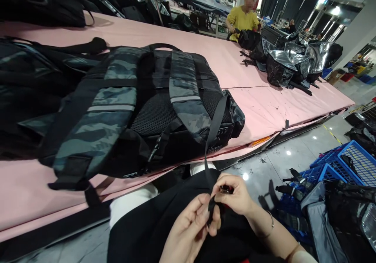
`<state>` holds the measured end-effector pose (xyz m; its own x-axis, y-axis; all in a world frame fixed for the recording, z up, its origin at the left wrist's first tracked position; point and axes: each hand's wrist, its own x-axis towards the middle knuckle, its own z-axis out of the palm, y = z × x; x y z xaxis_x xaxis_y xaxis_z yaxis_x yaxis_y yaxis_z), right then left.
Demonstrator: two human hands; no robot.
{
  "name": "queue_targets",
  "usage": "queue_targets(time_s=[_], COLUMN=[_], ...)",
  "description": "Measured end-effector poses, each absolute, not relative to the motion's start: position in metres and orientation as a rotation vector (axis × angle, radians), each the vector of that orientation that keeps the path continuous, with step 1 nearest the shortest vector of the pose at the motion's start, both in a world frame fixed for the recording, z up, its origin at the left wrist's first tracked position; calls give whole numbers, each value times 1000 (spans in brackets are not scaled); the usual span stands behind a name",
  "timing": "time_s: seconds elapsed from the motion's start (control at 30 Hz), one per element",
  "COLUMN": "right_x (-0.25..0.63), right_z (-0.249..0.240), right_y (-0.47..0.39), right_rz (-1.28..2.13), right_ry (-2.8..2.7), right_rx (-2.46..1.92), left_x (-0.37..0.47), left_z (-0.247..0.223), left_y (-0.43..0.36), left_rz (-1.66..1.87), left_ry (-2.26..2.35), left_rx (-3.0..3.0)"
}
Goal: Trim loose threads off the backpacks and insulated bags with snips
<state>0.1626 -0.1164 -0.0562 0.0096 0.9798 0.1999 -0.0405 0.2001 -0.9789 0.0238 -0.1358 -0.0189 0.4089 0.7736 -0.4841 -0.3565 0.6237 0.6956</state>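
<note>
No text, label, brand, number or sign could be read anywhere in the view. Nothing legible showed on the camouflage backpack (155, 106), the loose black strap (216, 124), the silver-lined bags (283, 61) or the blue crates (354, 147); whatever lay in the far background was too small to tell.

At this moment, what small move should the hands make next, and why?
Probably smooth out the end of the black strap with the right hand while the left hand steadies it: both hands pinch it close together, its end appears folded between the fingers, and its upper part runs to the backpack.
</note>
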Motion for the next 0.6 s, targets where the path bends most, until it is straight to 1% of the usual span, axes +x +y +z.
queue_targets(time_s=[0.17,0.27,0.37,0.47,0.6], right_x=[156,156,159,166,175], right_z=[-59,-60,-57,-52,-47], right_y=[-118,-123,-129,-136,-138], right_rz=[1202,1170,973,654,222], right_ry=[-1107,-1152,-1263,-1453,-1795], right_rx=[-1184,-1257,-1321,-1319,-1214], left_x=[12,4,-1,-5,-6], left_z=[-36,-45,-48,-48,-46], left_y=[-133,-130,-126,-124,-123], left_rz=[920,955,962,929,907], left_ry=[1206,1330,1333,1305,1289], left_rx=[887,1033,1007,958,916])
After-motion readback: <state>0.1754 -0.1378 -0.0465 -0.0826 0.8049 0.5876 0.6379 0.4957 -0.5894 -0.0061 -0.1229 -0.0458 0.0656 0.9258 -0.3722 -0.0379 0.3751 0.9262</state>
